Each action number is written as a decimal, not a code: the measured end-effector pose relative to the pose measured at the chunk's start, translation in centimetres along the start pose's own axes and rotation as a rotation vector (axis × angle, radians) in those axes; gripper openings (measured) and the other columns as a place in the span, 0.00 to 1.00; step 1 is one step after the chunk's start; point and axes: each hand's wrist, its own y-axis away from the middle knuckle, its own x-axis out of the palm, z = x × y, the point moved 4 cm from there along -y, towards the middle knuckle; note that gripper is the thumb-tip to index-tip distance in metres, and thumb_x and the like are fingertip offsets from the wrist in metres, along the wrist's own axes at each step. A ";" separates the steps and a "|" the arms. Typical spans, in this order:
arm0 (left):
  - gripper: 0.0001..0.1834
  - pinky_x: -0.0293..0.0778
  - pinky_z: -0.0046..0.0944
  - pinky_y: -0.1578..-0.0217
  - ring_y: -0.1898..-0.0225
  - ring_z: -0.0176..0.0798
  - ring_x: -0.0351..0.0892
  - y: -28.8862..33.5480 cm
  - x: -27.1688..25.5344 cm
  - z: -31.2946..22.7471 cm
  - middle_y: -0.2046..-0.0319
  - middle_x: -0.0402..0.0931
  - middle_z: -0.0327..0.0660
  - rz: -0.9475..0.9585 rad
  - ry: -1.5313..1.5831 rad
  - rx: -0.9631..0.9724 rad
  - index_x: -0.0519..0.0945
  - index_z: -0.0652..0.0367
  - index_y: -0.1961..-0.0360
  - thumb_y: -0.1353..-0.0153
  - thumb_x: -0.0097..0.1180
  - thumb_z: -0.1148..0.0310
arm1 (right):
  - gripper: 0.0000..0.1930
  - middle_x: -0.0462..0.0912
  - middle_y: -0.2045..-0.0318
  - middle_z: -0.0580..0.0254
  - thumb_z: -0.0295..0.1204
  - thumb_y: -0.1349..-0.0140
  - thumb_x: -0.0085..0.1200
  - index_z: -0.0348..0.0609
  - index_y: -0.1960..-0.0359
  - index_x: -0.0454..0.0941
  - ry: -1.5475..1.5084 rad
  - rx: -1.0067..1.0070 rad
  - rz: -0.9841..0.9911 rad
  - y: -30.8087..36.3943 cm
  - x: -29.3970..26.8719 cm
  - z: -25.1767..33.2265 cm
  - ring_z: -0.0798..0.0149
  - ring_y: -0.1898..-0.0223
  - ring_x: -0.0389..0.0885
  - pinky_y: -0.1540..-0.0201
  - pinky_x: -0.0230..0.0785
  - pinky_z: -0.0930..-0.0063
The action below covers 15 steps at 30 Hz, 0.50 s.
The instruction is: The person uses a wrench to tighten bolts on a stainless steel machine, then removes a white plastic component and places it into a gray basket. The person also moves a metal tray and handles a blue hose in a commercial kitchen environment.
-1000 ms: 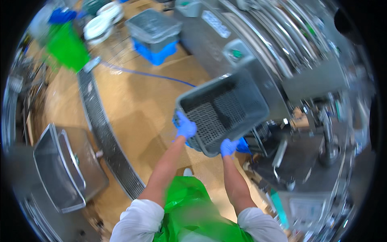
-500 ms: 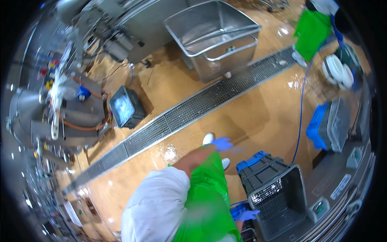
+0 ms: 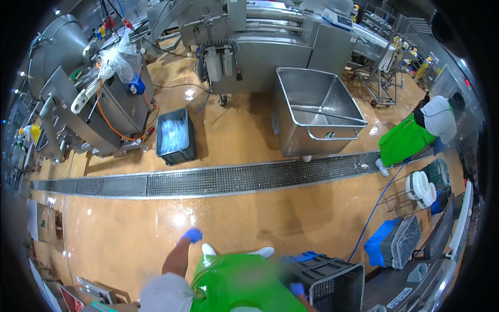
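Observation:
My left hand wears a blue glove and is held out over the wet floor, just left of my white shoe. I see nothing in it, though its fingers are too small and blurred to read. Low on my right side, my right hand, also blue-gloved, is beside a dark grey perforated crate. That crate lies tipped with its opening toward the right. Whether the right hand touches it I cannot tell, as its fingers are partly hidden. A green apron covers my front.
A grated drain crosses the tan floor. Beyond it stand a steel tub and a dark bin holding clear plastic. At right, a person in a green apron bends near white buckets, stacked crates and a blue hose.
My view has turned and tilted up, levelling the drain and showing more machinery. My left hand has swung from in front of my shoes to their left. The right hand stays by the crate.

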 end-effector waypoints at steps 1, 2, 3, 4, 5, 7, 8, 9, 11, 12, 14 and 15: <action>0.12 0.78 0.43 0.75 0.76 0.40 0.78 0.7 1.2 3.3 0.75 0.79 0.45 0.114 -0.123 -0.044 0.83 0.59 0.69 0.42 0.53 0.62 | 0.16 0.80 0.66 0.36 0.37 0.39 0.42 0.38 0.67 0.79 -0.526 0.329 -0.387 -0.9 -3.1 -0.1 0.41 0.62 0.80 0.54 0.72 0.48; 0.13 0.78 0.42 0.75 0.75 0.40 0.78 1.7 2.3 6.8 0.73 0.80 0.44 0.143 -0.022 -0.115 0.82 0.59 0.67 0.42 0.55 0.61 | 0.16 0.79 0.66 0.34 0.36 0.38 0.41 0.36 0.66 0.77 -0.404 0.214 -0.409 -2.1 -6.0 0.4 0.38 0.59 0.78 0.53 0.71 0.51; 0.14 0.79 0.42 0.74 0.75 0.40 0.78 2.5 2.9 10.1 0.71 0.80 0.43 0.164 0.058 -0.165 0.82 0.59 0.65 0.41 0.55 0.59 | 0.14 0.79 0.65 0.35 0.34 0.39 0.42 0.35 0.66 0.76 -0.456 0.201 -0.491 -4.3 -9.0 1.5 0.39 0.59 0.78 0.55 0.72 0.54; 0.15 0.78 0.38 0.75 0.73 0.35 0.79 3.7 3.2 13.7 0.63 0.82 0.38 0.187 0.240 -0.255 0.81 0.56 0.58 0.36 0.51 0.57 | 0.13 0.79 0.62 0.38 0.33 0.39 0.43 0.37 0.65 0.76 -0.617 0.282 -0.553 -6.0 -11.2 3.0 0.42 0.58 0.78 0.56 0.72 0.56; 0.12 0.78 0.37 0.75 0.72 0.35 0.80 4.4 3.1 16.3 0.62 0.83 0.37 0.203 0.095 -0.153 0.81 0.55 0.59 0.37 0.53 0.60 | 0.12 0.80 0.60 0.42 0.35 0.40 0.46 0.39 0.66 0.76 -0.304 0.089 -0.501 -7.3 -13.8 4.9 0.44 0.57 0.79 0.55 0.72 0.58; 0.09 0.79 0.37 0.69 0.68 0.34 0.81 4.9 2.9 21.5 0.60 0.83 0.34 0.071 0.110 -0.173 0.81 0.53 0.61 0.43 0.59 0.65 | 0.22 0.78 0.50 0.44 0.44 0.39 0.47 0.42 0.50 0.76 -0.694 0.342 -0.519 -9.9 -16.5 8.5 0.47 0.47 0.75 0.45 0.68 0.60; 0.09 0.79 0.36 0.66 0.67 0.34 0.81 5.2 2.8 23.5 0.61 0.83 0.33 0.081 -0.229 0.010 0.82 0.52 0.62 0.45 0.59 0.66 | 0.23 0.80 0.54 0.46 0.44 0.40 0.49 0.41 0.49 0.76 -0.695 0.269 -0.524 -10.5 -17.4 11.4 0.51 0.52 0.78 0.49 0.70 0.63; 0.09 0.78 0.36 0.64 0.66 0.34 0.81 5.7 3.2 25.3 0.62 0.83 0.33 0.068 -0.546 0.190 0.82 0.51 0.62 0.46 0.60 0.67 | 0.24 0.82 0.58 0.48 0.43 0.40 0.51 0.40 0.47 0.75 -0.681 0.188 -0.507 -11.6 -18.7 14.0 0.56 0.57 0.81 0.53 0.73 0.65; 0.11 0.78 0.39 0.62 0.65 0.37 0.82 6.7 4.1 28.4 0.63 0.83 0.34 -0.052 -0.681 0.413 0.82 0.48 0.62 0.47 0.61 0.65 | 0.25 0.82 0.61 0.51 0.45 0.40 0.52 0.41 0.47 0.74 -0.585 -0.005 -0.350 -13.3 -20.2 19.7 0.60 0.60 0.81 0.57 0.74 0.67; 0.12 0.78 0.42 0.61 0.64 0.40 0.82 6.5 4.0 29.1 0.63 0.83 0.36 -0.137 -0.522 0.456 0.82 0.45 0.60 0.47 0.60 0.61 | 0.25 0.82 0.63 0.52 0.45 0.40 0.52 0.41 0.47 0.74 -0.587 -0.029 -0.303 -13.8 -20.4 22.0 0.61 0.62 0.81 0.59 0.75 0.67; 0.11 0.77 0.47 0.61 0.64 0.43 0.82 6.5 3.9 31.3 0.66 0.83 0.40 -0.201 -0.409 0.356 0.82 0.45 0.62 0.47 0.59 0.57 | 0.25 0.82 0.66 0.55 0.46 0.39 0.51 0.41 0.47 0.74 -0.582 -0.038 -0.185 -14.9 -20.7 26.0 0.63 0.65 0.81 0.63 0.75 0.69; 0.10 0.77 0.48 0.62 0.64 0.44 0.82 5.8 4.3 31.7 0.69 0.82 0.41 -0.129 -0.471 0.219 0.82 0.46 0.66 0.47 0.59 0.57 | 0.24 0.81 0.66 0.56 0.47 0.39 0.51 0.41 0.48 0.75 -0.586 -0.106 -0.165 -15.1 -20.9 27.5 0.63 0.66 0.81 0.64 0.75 0.69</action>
